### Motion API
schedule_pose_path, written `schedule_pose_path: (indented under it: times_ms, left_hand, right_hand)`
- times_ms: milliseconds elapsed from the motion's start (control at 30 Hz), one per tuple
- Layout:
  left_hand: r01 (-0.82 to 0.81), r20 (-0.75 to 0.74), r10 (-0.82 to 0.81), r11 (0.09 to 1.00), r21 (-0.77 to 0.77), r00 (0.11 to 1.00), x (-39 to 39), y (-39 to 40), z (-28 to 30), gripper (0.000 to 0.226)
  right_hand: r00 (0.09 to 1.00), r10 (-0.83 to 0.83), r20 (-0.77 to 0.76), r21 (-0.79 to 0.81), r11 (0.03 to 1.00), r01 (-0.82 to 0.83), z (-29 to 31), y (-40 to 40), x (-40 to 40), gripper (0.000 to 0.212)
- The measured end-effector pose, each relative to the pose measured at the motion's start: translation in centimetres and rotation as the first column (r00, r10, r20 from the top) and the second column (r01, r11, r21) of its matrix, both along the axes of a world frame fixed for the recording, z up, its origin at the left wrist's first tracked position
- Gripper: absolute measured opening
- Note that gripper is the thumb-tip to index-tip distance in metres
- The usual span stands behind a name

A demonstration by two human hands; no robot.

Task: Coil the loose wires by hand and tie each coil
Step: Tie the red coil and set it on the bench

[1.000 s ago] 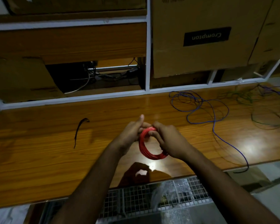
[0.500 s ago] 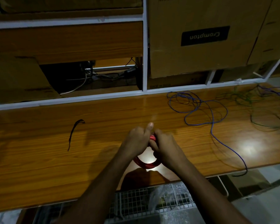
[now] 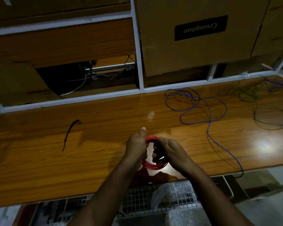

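Observation:
A small coil of red wire (image 3: pixel 151 166) is held just above the wooden bench (image 3: pixel 39 160), near its front edge. My left hand (image 3: pixel 136 147) grips the coil's left side with the thumb sticking up. My right hand (image 3: pixel 168 151) holds the right side, its fingers curled through the ring. A short black tie strand (image 3: pixel 70 132) lies loose on the bench to the left. A loose blue wire (image 3: pixel 203 111) sprawls to the right, one end hanging over the front edge. Loose green wire (image 3: pixel 271 111) lies at the far right.
Cardboard boxes (image 3: pixel 194 38) and a white shelf frame (image 3: pixel 137 62) stand behind the bench. A wire mesh basket (image 3: pixel 153 201) with plastic wrap sits below the front edge. A bright light reflection shines on the bench at the right.
Both hands kept hold of the red coil and shifted their grip, lowering it toward the bench. My right fingers now pass through the ring.

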State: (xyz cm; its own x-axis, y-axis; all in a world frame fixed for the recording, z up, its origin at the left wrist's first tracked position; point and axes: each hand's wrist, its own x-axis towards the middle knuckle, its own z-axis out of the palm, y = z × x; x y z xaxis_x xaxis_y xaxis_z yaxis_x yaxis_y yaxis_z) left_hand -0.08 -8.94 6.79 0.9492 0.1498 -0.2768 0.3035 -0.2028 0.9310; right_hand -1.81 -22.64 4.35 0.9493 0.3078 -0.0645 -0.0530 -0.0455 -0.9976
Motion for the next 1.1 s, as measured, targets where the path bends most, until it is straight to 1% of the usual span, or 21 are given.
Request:
schedule_pose_path:
  times_ms: [67,167,267,300,333,400,433,500,600,700,767,800,867,900,933,967,1033,1100]
  left_hand:
    - [-0.006,-0.026,0.005,1.000,-0.029,1.000,0.0,-0.7,0.0,0.051]
    - [0.116,-0.063,-0.121,0.991,-0.073,0.991,-0.2,-0.4,0.5,0.057]
    - [0.248,-0.098,-0.255,0.966,-0.078,0.962,-0.5,1.0,1.5,0.059]
    - [0.274,-0.107,-0.276,0.961,-0.035,0.955,-0.5,1.6,1.7,0.061]
    - [0.296,-0.110,-0.290,0.954,0.043,0.951,-0.3,2.1,1.9,0.065]
    - [0.323,-0.102,-0.307,0.918,0.231,0.946,-0.1,3.0,2.0,0.069]
    - [0.323,-0.076,-0.315,0.893,0.314,0.946,0.1,3.5,1.9,0.067]
    - [0.266,0.019,-0.305,0.855,0.444,0.952,0.3,4.5,1.5,0.059]
    - [0.092,0.159,-0.203,0.847,0.523,0.966,0.7,7.4,-0.2,0.056]
    - [-0.025,0.203,-0.100,0.843,0.538,0.974,1.4,11.8,-1.9,0.055]
    - [-0.089,0.203,-0.017,0.861,0.501,0.979,1.9,15.2,-2.4,0.053]
    - [-0.121,0.202,0.025,0.868,0.481,0.979,2.2,17.1,-2.5,0.053]
    - [-0.165,0.200,0.077,0.866,0.472,0.977,3.0,20.5,-2.8,0.053]
    - [-0.173,0.201,0.086,0.866,0.469,0.976,3.4,22.1,-2.9,0.053]
    - [-0.177,0.203,0.091,0.870,0.461,0.975,3.6,23.5,-2.9,0.053]
    - [-0.183,0.205,0.098,0.875,0.448,0.974,3.8,24.9,-3.0,0.053]
    - [-0.194,0.196,0.120,0.887,0.419,0.973,4.3,27.7,-3.1,0.052]
    - [-0.214,0.175,0.158,0.902,0.374,0.972,4.9,30.4,-3.3,0.051]
  right_hand:
    - [0.998,-0.035,0.055,0.005,0.999,0.035,-0.3,-0.6,0.0,0.050]
    - [0.990,-0.045,0.137,-0.033,0.998,0.050,-1.0,-1.2,0.4,0.050]
    - [0.980,0.040,0.195,-0.121,0.993,-0.017,-1.1,-1.0,1.2,0.047]
    - [0.969,0.092,0.231,-0.171,0.984,-0.053,-0.9,-0.6,1.4,0.044]
    - [0.952,0.147,0.270,-0.232,0.969,-0.084,-0.7,-0.1,1.5,0.040]
    - [0.912,0.229,0.339,-0.340,0.934,-0.108,-0.4,1.4,1.8,0.036]
    - [0.903,0.239,0.356,-0.366,0.925,-0.101,-0.3,2.1,2.0,0.036]
    - [0.914,0.205,0.351,-0.374,0.925,-0.063,-0.4,3.8,2.9,0.037]
    - [0.936,0.142,0.322,-0.356,0.934,-0.019,-0.8,7.4,4.2,0.036]
    - [0.938,0.122,0.324,-0.354,0.935,0.000,-1.3,12.1,4.8,0.033]
    - [0.948,0.146,0.284,-0.380,0.924,-0.028,-1.9,15.2,5.1,0.035]
    - [0.946,0.164,0.278,-0.430,0.902,-0.030,-2.1,16.8,5.3,0.037]
    - [0.930,0.184,0.319,-0.554,0.832,0.026,-2.6,20.1,5.9,0.040]
    - [0.924,0.175,0.340,-0.584,0.809,0.062,-2.8,21.8,6.2,0.042]
    - [0.926,0.159,0.342,-0.582,0.810,0.076,-2.9,23.4,6.4,0.043]
    - [0.934,0.139,0.330,-0.545,0.836,0.068,-3.0,24.9,6.6,0.042]
    - [0.958,0.107,0.265,-0.402,0.916,0.009,-3.4,27.9,6.9,0.037]
    - [0.976,0.143,0.166,-0.290,0.953,-0.090,-3.3,30.3,7.4,0.039]
